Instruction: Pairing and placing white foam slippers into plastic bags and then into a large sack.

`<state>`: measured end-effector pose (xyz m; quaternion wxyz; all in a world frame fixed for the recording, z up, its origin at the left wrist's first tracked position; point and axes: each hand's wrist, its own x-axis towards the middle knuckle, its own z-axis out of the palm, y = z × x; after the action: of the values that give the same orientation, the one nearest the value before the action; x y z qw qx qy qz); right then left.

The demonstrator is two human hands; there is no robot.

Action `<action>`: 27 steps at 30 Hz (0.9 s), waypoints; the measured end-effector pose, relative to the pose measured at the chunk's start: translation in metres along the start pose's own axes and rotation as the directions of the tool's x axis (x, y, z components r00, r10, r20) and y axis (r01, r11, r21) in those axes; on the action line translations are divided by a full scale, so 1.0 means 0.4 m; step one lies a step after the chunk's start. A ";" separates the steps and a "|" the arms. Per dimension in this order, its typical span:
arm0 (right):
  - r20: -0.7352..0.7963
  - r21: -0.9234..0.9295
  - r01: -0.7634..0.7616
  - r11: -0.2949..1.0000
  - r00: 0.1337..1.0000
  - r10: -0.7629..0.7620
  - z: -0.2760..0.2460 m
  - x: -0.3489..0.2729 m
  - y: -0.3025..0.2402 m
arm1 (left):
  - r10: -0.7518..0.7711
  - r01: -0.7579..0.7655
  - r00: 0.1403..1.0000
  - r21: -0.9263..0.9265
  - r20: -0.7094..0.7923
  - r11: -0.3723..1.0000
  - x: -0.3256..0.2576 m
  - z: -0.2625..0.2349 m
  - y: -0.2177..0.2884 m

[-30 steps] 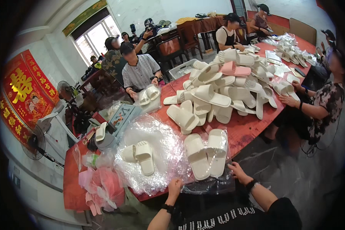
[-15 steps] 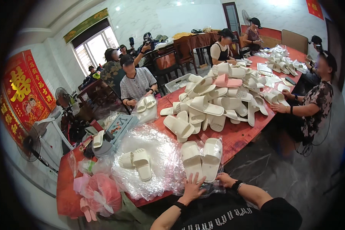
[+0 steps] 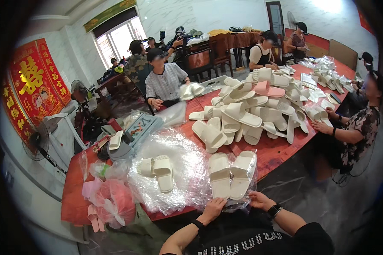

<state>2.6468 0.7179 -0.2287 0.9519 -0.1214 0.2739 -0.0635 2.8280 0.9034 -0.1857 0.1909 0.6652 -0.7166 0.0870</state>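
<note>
A pair of white slippers (image 3: 230, 172) lies side by side inside a clear plastic bag (image 3: 247, 187) at the near edge of the red table (image 3: 281, 151). My left hand (image 3: 212, 209) grips the bag's near edge below the left slipper. My right hand (image 3: 260, 200), with a dark watch at the wrist, holds the bag's edge below the right slipper. A second white pair (image 3: 158, 169) rests on a heap of clear bags (image 3: 183, 170) to the left.
A big pile of white and pink slippers (image 3: 247, 110) fills the table's middle. Pink bagged slippers (image 3: 110, 204) lie at the near left corner. Several people sit around the table, one on the right (image 3: 355, 127), one across (image 3: 164, 83). A fan (image 3: 36, 142) stands left.
The view shifted lower and closer to the table. Both my hands moved in from the pair's sides to the bag's near edge beneath the slippers.
</note>
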 end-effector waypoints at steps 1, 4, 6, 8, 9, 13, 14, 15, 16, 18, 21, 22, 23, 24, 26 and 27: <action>-0.001 0.002 -0.010 1.000 1.000 0.010 0.023 -0.028 -0.001 | -0.083 0.088 0.995 -0.088 0.059 0.992 0.004 0.003 -0.007; -0.111 0.085 0.036 0.996 0.993 -0.027 0.048 -0.076 0.000 | -0.127 0.169 0.976 -0.247 0.176 0.954 0.021 0.006 -0.039; -0.144 0.084 0.058 0.995 0.989 -0.046 0.040 -0.102 0.014 | -0.103 0.222 0.929 -0.314 0.355 0.923 0.038 0.008 -0.061; -0.163 0.032 0.183 0.983 0.971 -0.176 0.009 -0.115 0.021 | -0.097 0.234 0.928 -0.360 0.361 0.903 0.050 0.021 -0.077; -0.166 0.032 0.187 0.982 0.970 -0.180 -0.020 -0.115 0.036 | -0.094 0.247 0.927 -0.403 0.363 0.881 0.057 0.026 -0.083; 0.385 -0.923 0.241 -0.300 0.591 -0.709 0.009 -0.144 0.055 | -0.143 0.395 0.828 -0.383 0.542 0.835 0.104 -0.003 -0.088; 0.504 -0.859 0.242 -0.450 0.549 -0.667 0.046 -0.146 0.064 | -0.149 0.423 0.820 -0.411 0.552 0.808 0.103 0.009 -0.094; 0.615 -0.773 0.237 -0.589 0.506 -0.604 0.080 -0.142 0.067 | -0.156 0.451 0.813 -0.437 0.562 0.779 0.104 0.019 -0.102; 0.658 -0.740 0.277 -0.613 0.486 -0.575 0.112 -0.136 0.064 | -0.156 0.451 0.812 -0.435 0.563 0.779 0.110 0.015 -0.105; 0.728 -0.647 0.279 -0.710 0.502 -0.466 0.157 -0.105 0.041 | -0.150 0.526 0.792 -0.537 0.591 0.660 0.123 0.006 -0.105; 0.772 -0.459 0.271 -0.846 0.593 -0.229 0.151 -0.056 0.018 | -0.177 0.603 0.755 -0.564 0.631 0.564 0.124 0.013 -0.110; 0.750 -0.477 0.302 -0.826 0.630 -0.203 0.146 -0.034 0.020 | -0.191 0.611 0.753 -0.563 0.629 0.557 0.128 0.007 -0.109; 0.726 -0.496 0.331 -0.803 0.665 -0.174 0.139 -0.019 0.022 | -0.161 0.628 0.729 -0.555 0.666 0.546 0.135 0.003 -0.107; 0.742 -0.458 0.324 -0.828 0.652 -0.156 0.130 -0.010 0.025 | -0.131 0.645 0.702 -0.547 0.700 0.533 0.140 -0.001 -0.103; 0.765 -0.470 0.370 -0.802 0.623 -0.161 0.170 -0.014 0.029 | -0.142 0.666 0.696 -0.558 0.704 0.495 0.131 0.016 -0.113; 0.784 -0.486 0.398 -0.778 0.593 -0.186 0.193 -0.019 0.030 | -0.136 0.674 0.694 -0.572 0.707 0.467 0.124 0.027 -0.116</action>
<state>2.6825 0.7458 -0.1647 0.1998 -0.9565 0.0274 -0.2108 2.8699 0.8488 -0.1822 0.2605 0.6549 -0.5034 -0.4999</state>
